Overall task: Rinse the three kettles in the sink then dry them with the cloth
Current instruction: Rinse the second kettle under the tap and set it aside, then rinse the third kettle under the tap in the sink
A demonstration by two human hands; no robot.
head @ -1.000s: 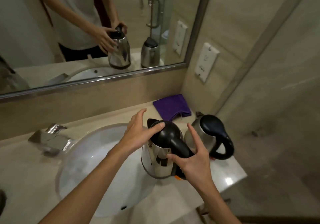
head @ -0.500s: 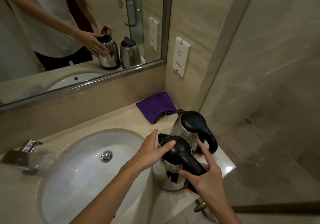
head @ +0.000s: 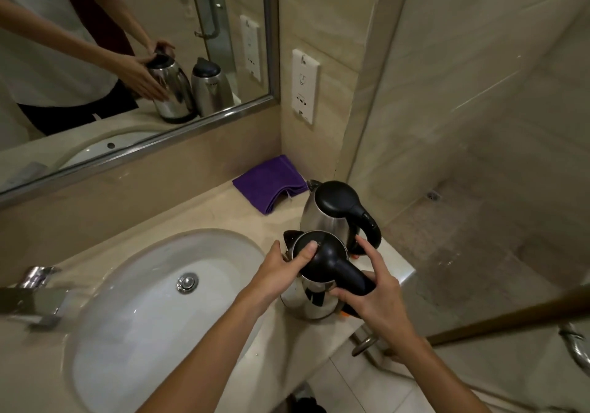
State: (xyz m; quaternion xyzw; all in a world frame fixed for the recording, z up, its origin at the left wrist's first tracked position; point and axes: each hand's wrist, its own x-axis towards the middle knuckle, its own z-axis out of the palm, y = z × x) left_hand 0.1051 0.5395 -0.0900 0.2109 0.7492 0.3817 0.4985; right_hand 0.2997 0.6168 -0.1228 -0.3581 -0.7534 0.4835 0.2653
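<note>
Beige stone all round in this bathroom, and the tabletop (head: 204,211) carries a white oval sink (head: 143,300) with its chrome drain plug (head: 187,282) showing in the bowl and a chrome faucet (head: 35,297) poking in from the left edge. Both hands are on the near kettle (head: 311,299), a steel one with a black lid and handle, standing upright just right of the sink at the front of the tabletop. The left hand (head: 277,269) grips it from the sink side, thumb planted on the lid, fingers round the far side of the body. The right hand (head: 376,297) wraps the black handle from below, thumb curled under it and index finger lifted straight up beside the lid. Right behind it stands the far kettle (head: 332,208), same steel and black, lid down, handle pointing right; whether the two are touching, I cannot tell from this angle. Back in the corner against the wall lies the purple cloth (head: 271,182), folded flat, just beside the far kettle's spout. Up top, the mirror (head: 127,13) shows both kettles side by side and the two hands clasping the nearer one. On the side wall there is a white socket (head: 305,85), and to the right the glass shower screen (head: 479,125) with a tiled floor behind it.
</note>
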